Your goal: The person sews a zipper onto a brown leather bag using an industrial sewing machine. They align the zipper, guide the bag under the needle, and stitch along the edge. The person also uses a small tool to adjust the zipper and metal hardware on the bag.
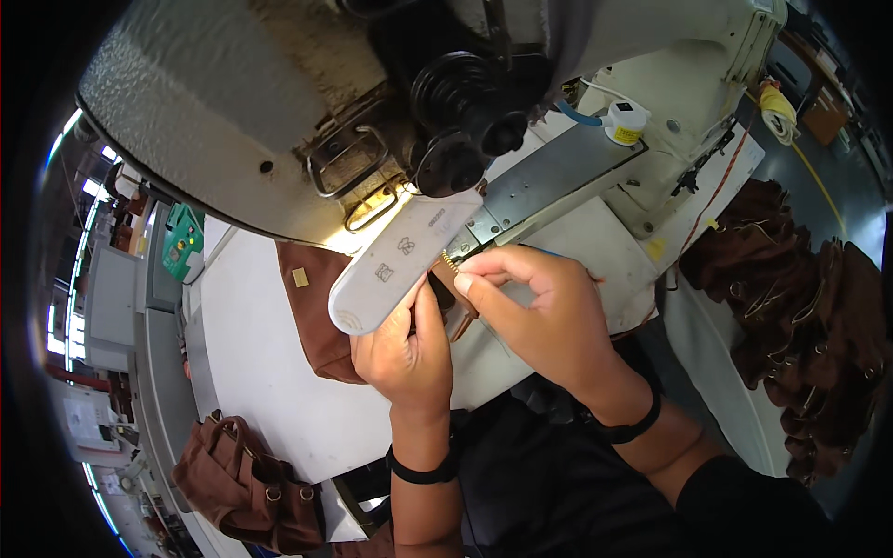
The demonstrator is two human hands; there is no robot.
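Under the sewing machine head (223, 130), a brown bag (312, 321) lies on the white table. My left hand (405, 358) is closed on the bag's edge just below the machine's long pale rounded cover (400, 265), which hides part of the bag. To its right, my right hand (549, 312) pinches thumb against forefinger at the end of a short gold-toothed zipper (449, 261). The needle area is hidden behind the cover. A lamp lights the cloth beside it.
Another brown bag (246, 488) with gold rings sits at the table's lower left. At the right hangs a heap of brown bags (800, 344). A small white round container (624, 123) stands on the machine bed. A green device (183, 242) is at the far left.
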